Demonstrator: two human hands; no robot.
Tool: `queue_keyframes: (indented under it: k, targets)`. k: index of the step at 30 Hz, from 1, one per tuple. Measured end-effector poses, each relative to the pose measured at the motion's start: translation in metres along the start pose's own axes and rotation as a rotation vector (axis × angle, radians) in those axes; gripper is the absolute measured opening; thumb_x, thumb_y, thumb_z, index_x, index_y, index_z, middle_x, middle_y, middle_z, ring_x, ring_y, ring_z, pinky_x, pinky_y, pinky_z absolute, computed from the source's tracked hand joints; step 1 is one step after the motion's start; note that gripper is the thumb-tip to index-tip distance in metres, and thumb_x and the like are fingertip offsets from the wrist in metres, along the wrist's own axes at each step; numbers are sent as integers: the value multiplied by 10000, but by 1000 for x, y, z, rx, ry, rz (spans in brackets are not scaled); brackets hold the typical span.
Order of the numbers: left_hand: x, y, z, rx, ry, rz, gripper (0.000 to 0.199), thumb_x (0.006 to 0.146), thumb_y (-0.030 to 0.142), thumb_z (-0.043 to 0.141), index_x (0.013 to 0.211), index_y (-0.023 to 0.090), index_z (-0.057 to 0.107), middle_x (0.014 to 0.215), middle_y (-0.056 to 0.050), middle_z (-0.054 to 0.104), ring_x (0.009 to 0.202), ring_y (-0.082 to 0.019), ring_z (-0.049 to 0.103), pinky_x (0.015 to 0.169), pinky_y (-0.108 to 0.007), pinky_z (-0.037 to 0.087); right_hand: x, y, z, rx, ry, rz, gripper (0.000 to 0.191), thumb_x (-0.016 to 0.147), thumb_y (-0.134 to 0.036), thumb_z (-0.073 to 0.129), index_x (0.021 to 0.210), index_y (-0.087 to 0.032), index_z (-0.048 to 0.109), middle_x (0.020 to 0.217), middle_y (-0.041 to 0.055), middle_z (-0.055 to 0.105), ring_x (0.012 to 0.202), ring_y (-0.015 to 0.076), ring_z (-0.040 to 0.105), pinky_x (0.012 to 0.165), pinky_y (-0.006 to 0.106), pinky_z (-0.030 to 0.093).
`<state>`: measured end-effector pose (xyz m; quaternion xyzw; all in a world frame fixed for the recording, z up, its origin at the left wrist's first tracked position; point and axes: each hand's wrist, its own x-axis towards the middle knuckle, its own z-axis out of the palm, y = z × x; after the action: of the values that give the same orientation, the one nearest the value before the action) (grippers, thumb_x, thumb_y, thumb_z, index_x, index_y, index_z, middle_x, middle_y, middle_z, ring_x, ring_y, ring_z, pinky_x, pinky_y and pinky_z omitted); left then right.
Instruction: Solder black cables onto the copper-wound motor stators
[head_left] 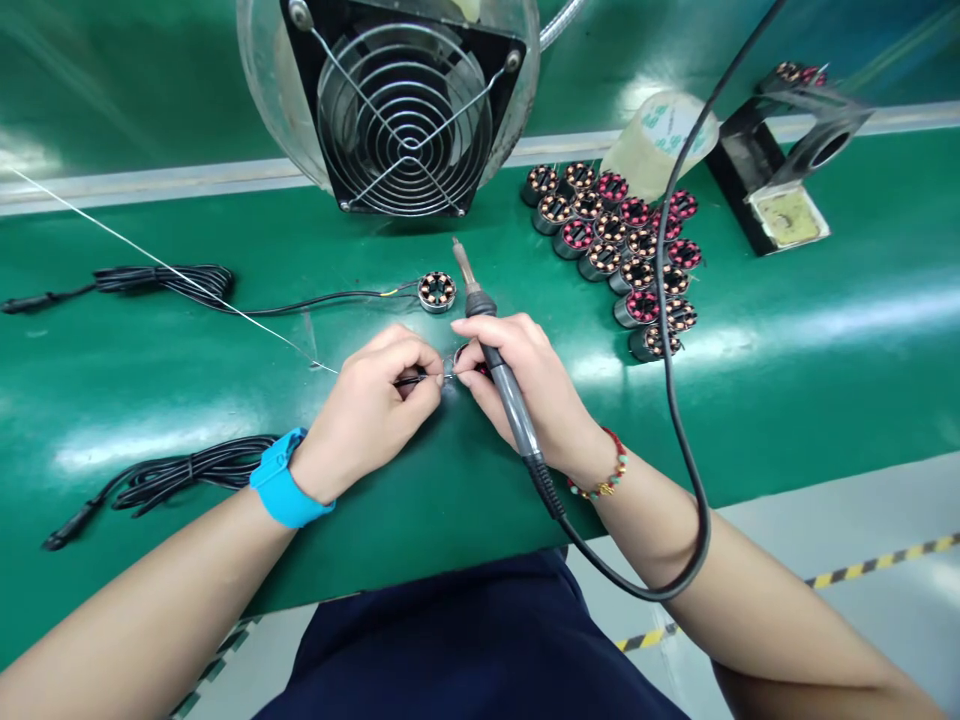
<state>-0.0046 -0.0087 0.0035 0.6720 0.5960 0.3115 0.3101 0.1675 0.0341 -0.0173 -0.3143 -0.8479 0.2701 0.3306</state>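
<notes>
My left hand (386,400) is closed in a pinch on the end of a black cable (409,379). A thin white wire (277,335) runs from the far left down to this hand. My right hand (525,385) holds a soldering iron (508,390), its tip (459,250) pointing away from me. Thumb and finger of the same hand also pinch at a small part with a bit of red, mostly hidden by the fingers. The fingertips of both hands almost meet there. Just beyond them lies a copper-wound motor stator (436,291) joined to a black cable (315,302).
A fan with a wire guard (409,120) stands at the back. Several red and copper stators (611,230) stand in rows at the right, near a tape roll (660,140) and an iron stand (787,170). Coiled cables (165,280) lie left. The iron's cord (667,350) loops over my right forearm.
</notes>
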Motion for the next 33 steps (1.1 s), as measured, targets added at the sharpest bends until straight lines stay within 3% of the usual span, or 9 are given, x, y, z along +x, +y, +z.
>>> queue_keyframes:
  k: [5, 11, 15, 20, 24, 33]
  targets:
    - [-1, 0, 1, -5, 5, 4, 127, 777, 69, 528, 739, 178, 581, 834, -12, 574, 765, -125, 545, 645, -240, 420, 0, -2, 0, 49, -3, 48, 383, 872, -118, 535, 1231, -240, 482, 920, -4, 694, 936, 223, 560, 876, 390, 450]
    - [0, 0, 2, 33, 15, 46, 133, 789, 68, 514, 740, 182, 565, 832, -12, 571, 751, -121, 532, 643, -250, 412, -8, -7, -13, 104, 123, 129, 340, 961, -214, 468, 1292, -288, 491, 961, -2, 701, 914, 203, 658, 916, 417, 504]
    - [0, 0, 3, 53, 1, 64, 143, 783, 56, 508, 739, 185, 551, 834, -15, 574, 754, -125, 532, 648, -258, 415, -10, -13, -22, 68, 279, 46, 220, 920, -238, 567, 1133, -286, 596, 1004, 16, 689, 820, 196, 673, 789, 378, 561]
    - [0, 1, 4, 60, 12, 58, 142, 785, 61, 517, 714, 184, 529, 820, -18, 575, 765, -130, 539, 655, -259, 418, -16, -12, -25, 52, 465, -35, 46, 878, -263, 624, 920, -284, 622, 788, -2, 664, 617, 162, 627, 540, 302, 521]
    - [1, 0, 5, 47, 6, 42, 131, 777, 68, 521, 716, 183, 530, 815, -15, 571, 727, -120, 524, 606, -247, 404, -21, -11, -24, 122, 436, -49, 81, 911, -323, 561, 836, -309, 587, 664, -26, 633, 485, 153, 577, 457, 311, 476]
    - [1, 0, 5, 47, 11, 20, 126, 777, 81, 529, 711, 188, 529, 823, -18, 579, 749, -126, 539, 619, -250, 412, -18, -11, -23, 89, 374, -60, 157, 914, -327, 523, 766, -298, 567, 616, -29, 615, 446, 145, 561, 441, 310, 492]
